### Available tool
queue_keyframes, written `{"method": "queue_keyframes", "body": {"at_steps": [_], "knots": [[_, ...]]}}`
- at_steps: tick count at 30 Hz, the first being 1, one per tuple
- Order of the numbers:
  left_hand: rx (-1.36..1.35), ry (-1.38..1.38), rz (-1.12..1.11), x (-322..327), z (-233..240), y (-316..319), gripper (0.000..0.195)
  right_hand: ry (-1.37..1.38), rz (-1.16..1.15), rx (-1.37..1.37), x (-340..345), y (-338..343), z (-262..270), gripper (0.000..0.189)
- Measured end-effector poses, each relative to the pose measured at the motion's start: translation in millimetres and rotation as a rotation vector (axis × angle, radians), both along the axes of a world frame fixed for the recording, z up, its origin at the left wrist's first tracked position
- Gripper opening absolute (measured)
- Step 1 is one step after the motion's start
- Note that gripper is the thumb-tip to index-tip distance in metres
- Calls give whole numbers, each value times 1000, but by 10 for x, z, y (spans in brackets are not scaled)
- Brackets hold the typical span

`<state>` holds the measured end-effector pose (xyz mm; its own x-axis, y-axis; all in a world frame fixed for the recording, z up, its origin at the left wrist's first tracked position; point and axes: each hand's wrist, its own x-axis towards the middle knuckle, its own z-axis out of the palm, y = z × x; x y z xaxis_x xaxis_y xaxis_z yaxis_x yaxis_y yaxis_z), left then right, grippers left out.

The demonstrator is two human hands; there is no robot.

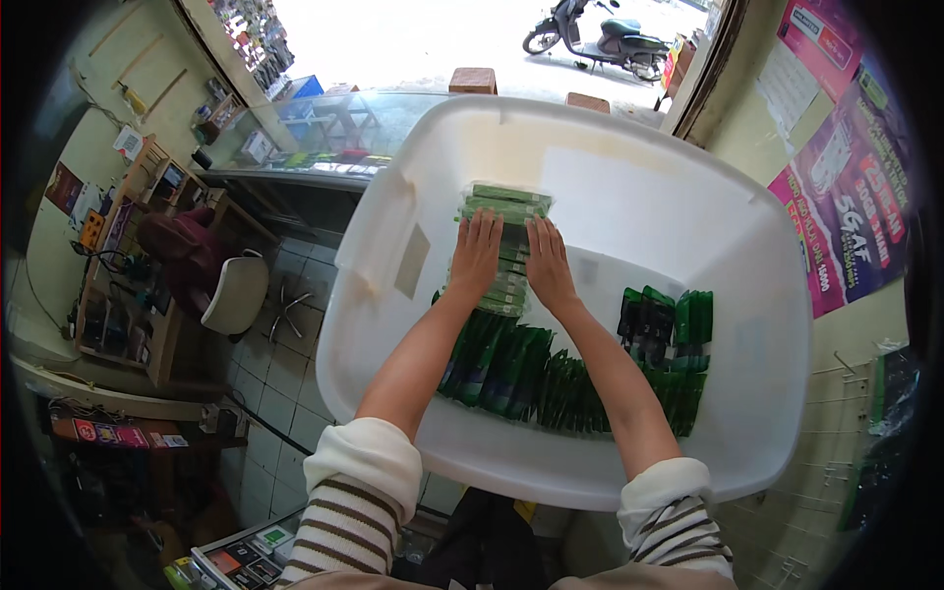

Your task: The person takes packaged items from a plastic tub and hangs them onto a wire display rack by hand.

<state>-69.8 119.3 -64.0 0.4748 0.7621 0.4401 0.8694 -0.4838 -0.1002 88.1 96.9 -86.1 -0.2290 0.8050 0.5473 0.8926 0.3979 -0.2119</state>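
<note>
A large white translucent plastic tub [737, 214] is in front of me. Down its left side runs a row of flat pale-green packets [504, 295] in clear wrapping. My left hand [476, 254] lies along the left edge of this row, fingers stretched forward. Against the row's right edge is my right hand [547, 262], its fingers also pointing away from me. Both thumbs are hidden, so a grip cannot be made out. Nearer to me, dark-green glossy packets [509, 365] stand packed on edge. More dark-green packets [647, 321] stand at the tub's right.
Beyond the tub is a glass display counter [332, 133]. At left, a person in a maroon garment [188, 251] sits on a swivel chair [237, 293] at a wooden workbench [173, 339]. Posters [848, 192] and a wire rack [841, 413] line the right wall. Outside stands a motor scooter [601, 40].
</note>
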Motion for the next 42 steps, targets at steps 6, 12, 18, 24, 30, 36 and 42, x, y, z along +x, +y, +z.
{"method": "queue_keyframes", "body": {"at_steps": [6, 12, 18, 24, 30, 36, 42], "knots": [[121, 48, 73, 25, -313, 375, 50, -165, -52, 47, 17, 354, -279, 46], [135, 207, 84, 43, -323, 355, 22, -264, -39, 111, -19, 426, -299, 22], [244, 138, -53, 116, 322, 139, 21, -116, -41, -4, 157, 123, 219, 22], [221, 83, -263, 147, 1416, -552, 36, 74, -21, -25, 358, -734, 1403, 25], [267, -503, -312, 137, 2466, -1594, 65, 349, -148, -92, 482, -1958, 2629, 27], [-242, -1303, -809, 697, 2893, -2073, 87, 659, -364, -113, 576, -3081, 3156, 29], [-920, -1460, -1145, 1450, 2852, -2713, 82, 919, -484, 1, 821, -3844, 3125, 35]]}}
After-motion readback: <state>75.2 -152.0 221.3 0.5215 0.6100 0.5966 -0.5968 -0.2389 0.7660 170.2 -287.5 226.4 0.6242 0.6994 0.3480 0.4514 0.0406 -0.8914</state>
